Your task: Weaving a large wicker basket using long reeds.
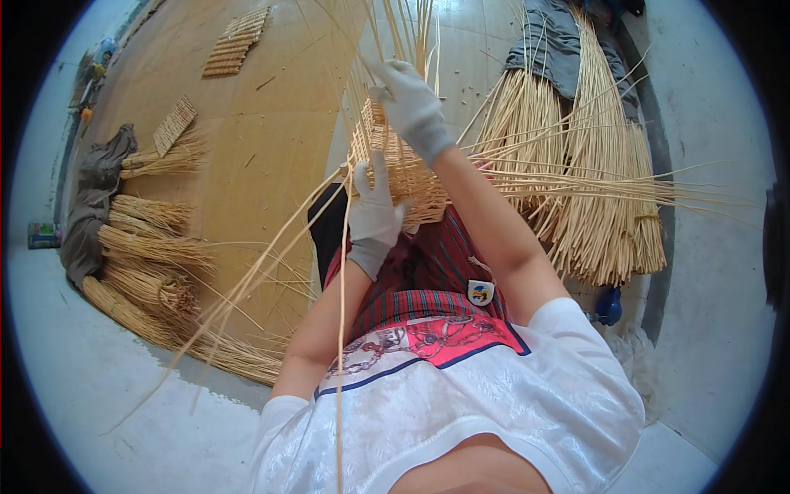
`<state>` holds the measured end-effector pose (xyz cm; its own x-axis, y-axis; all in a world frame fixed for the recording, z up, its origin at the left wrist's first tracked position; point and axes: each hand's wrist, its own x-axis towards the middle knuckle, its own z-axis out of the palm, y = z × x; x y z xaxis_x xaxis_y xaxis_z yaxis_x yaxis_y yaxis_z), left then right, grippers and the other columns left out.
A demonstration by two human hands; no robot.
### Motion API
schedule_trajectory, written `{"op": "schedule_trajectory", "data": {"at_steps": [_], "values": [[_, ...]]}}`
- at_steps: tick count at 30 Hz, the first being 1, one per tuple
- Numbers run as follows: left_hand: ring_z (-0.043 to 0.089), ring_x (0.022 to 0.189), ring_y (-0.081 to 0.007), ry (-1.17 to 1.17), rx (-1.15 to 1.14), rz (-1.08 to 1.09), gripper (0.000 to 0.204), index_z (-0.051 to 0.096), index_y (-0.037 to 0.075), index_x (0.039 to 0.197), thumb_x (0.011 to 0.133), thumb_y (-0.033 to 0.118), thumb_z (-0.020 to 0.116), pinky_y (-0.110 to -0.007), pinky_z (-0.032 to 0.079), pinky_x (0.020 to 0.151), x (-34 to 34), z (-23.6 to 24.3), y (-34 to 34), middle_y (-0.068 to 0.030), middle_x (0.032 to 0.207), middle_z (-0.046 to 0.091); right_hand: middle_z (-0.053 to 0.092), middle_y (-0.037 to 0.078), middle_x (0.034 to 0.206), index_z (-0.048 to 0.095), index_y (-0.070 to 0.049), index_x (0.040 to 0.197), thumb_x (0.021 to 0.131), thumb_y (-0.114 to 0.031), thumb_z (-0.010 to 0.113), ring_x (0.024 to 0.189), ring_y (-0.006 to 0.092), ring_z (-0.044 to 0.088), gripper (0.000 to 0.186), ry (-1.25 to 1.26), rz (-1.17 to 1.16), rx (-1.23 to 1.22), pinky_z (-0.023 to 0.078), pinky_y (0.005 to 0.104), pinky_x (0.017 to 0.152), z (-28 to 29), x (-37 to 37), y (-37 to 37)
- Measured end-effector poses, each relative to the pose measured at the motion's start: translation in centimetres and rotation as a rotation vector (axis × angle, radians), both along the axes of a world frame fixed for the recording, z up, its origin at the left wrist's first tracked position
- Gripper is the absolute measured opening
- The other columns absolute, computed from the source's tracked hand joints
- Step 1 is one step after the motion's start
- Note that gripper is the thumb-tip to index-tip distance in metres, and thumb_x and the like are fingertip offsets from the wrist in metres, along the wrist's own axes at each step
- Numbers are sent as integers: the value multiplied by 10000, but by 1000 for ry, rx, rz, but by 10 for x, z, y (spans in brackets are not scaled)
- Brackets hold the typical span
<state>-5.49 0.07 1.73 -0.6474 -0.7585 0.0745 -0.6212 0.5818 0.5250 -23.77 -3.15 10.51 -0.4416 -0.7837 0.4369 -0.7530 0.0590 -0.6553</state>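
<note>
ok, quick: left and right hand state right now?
Left hand: open, fingers extended against the woven piece.
Right hand: fingers curled by the upright strands; grip can't be told.

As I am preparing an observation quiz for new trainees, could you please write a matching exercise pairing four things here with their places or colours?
Column one
1. Right hand
2. Woven piece
3. Blue object
4. Left hand

Column two
A. Straw-coloured, above the lap in the picture
B. White-gloved, lower of the two hands in the picture
C. Just below the bundles on the right
D. White-gloved, higher of the two hands

Pairs: 1-D, 2-A, 3-C, 4-B
</note>
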Motion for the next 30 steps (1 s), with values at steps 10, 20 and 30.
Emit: {"op": "schedule_trajectory", "data": {"at_steps": [10, 20, 30], "values": [[634, 1127, -425, -16, -110, -88, 538, 537, 152, 1465, 938, 114, 642, -507, 538, 977, -7, 11, -4, -199, 1382, 471, 742, 64, 1141, 625, -78, 1426, 1115, -123, 518, 957, 131, 740, 332, -885, -285, -244, 586, 232, 636, -35, 2, 202], [695, 996, -197, 1022, 479, -465, 282, 735, 53, 1188, 944, -16, 614, -349, 556, 907, -106, 25, 19, -78, 1024, 724, 748, 50, 1119, 699, -90, 1295, 1106, -116, 547, 779, 95, 715, 243, -780, -266, -176, 534, 214, 604, -43, -25, 226], [676, 870, -140, 560, 718, 83, 218, 712, -14, 1176, 981, 82, 732, -306, 568, 823, 63, -10, -23, -69, 1024, 747, 767, 34, 909, 555, -126, 1500, 1094, -175, 594, 670, 55, 674, 412, -729, -486, 26, 541, 228, 571, -19, -14, 226]]}}
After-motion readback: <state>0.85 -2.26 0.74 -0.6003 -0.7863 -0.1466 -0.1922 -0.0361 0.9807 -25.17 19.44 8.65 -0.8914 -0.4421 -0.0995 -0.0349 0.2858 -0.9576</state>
